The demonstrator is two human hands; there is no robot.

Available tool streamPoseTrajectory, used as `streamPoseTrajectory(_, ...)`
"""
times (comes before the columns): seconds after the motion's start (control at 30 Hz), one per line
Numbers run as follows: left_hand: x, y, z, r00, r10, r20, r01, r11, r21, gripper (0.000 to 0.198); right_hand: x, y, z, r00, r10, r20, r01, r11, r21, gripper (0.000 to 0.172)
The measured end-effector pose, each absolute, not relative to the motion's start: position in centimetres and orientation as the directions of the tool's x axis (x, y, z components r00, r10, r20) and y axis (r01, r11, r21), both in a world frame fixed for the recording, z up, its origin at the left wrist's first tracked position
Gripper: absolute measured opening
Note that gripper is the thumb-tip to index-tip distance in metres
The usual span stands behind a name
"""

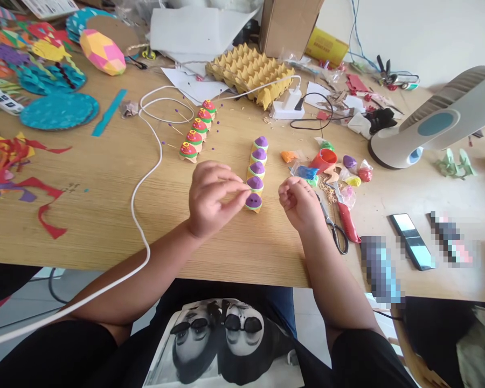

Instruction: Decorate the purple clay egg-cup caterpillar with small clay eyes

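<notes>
A row of yellow egg-carton cups [257, 169] lies in front of me, topped with purple domes that have pale green rims. Two small dark dots mark the nearest dome. My left hand [215, 198] is beside this row, thumb and forefinger tips pinched close to the near domes. Whatever sits between those tips is too small to make out. To the right of the row is my right hand [300, 200], its fingers curled and thumb pressed in; any content is hidden. Farther left stands a second egg-carton row [199, 127] with red and green decorated domes and purple-tipped sticks around it.
Beside my right hand lie scissors [333, 225], a red-handled cutter [348, 222], a red cup [324, 160] and bagged coloured clay. A white cable [139, 183] crosses on the left. An egg tray [248, 73], power strip [286, 110] and fan [436, 121] stand farther back.
</notes>
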State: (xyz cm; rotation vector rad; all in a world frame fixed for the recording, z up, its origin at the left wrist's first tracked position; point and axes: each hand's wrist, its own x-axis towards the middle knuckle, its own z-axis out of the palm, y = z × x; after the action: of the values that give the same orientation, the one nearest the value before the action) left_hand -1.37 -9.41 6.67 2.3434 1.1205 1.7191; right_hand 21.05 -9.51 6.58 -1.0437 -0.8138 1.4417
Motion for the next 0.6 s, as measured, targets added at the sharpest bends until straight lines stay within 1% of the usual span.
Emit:
streamPoseTrajectory(0.07,-1.3,-9.1,6.6,0.047,0.593,0.804,0.48,-0.719,0.503,0.01,21.5,-9.1,6.8,0.041,0.97,-0.24,-0.509,-0.186,-0.84,0.025)
streamPoseTrajectory(0.13,-1.1,-8.9,6.5,0.047,0.631,0.774,0.445,-0.707,0.549,0.011,21.7,-8.9,7.0,0.012,0.956,-0.293,-0.571,-0.234,-0.787,0.025)
streamPoseTrajectory(0.2,-0.9,-8.9,6.3,0.105,0.658,0.746,0.438,-0.703,0.559,0.014,21.7,-9.0,7.0,-0.028,0.952,-0.304,-0.577,-0.264,-0.773,0.025)
streamPoseTrajectory(0.27,-0.7,-9.0,6.2,0.168,0.668,0.725,0.45,-0.706,0.547,0.017,21.4,-9.3,6.9,-0.074,0.954,-0.29,-0.553,-0.281,-0.785,0.023)
streamPoseTrajectory(0.37,-0.5,-9.0,6.1,0.221,0.665,0.714,0.467,-0.714,0.521,0.02,20.9,-9.6,6.8,-0.142,0.952,-0.27,-0.466,-0.305,-0.831,0.016)
streamPoseTrajectory(0.4,-0.5,-9.0,6.0,0.233,0.662,0.712,0.471,-0.717,0.513,0.021,20.8,-9.8,6.8,-0.158,0.951,-0.267,-0.419,-0.309,-0.853,0.017)
streamPoseTrajectory(0.5,-0.5,-8.9,5.8,0.283,0.626,0.726,0.49,-0.746,0.451,0.023,20.3,-10.3,6.7,-0.227,0.946,-0.232,-0.227,-0.283,-0.932,0.03)
streamPoseTrajectory(0.6,-0.6,-8.9,5.5,0.357,0.563,0.745,0.519,-0.783,0.343,0.021,20.0,-10.9,6.7,-0.31,0.934,-0.176,-0.071,-0.207,-0.976,0.039)
